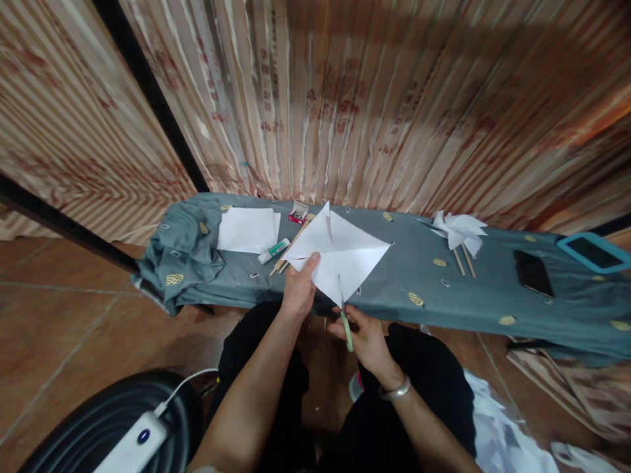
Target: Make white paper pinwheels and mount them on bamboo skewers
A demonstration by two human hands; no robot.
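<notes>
Now: left hand [298, 289] pinches paper square [340, 253] at its near-left edge, held over desk [493, 295]. Right hand [367, 338] grips scissors [345, 315], blades pointing up into the sheet's lower corner.

Ahead of you hangs a striped, reddish-patterned curtain [374, 98] crossed by a black bar [148, 85]; below it runs a long bench under grey-green cloth [493, 295] — brown tiled floor [64, 315] beneath, dimly lit.
</notes>
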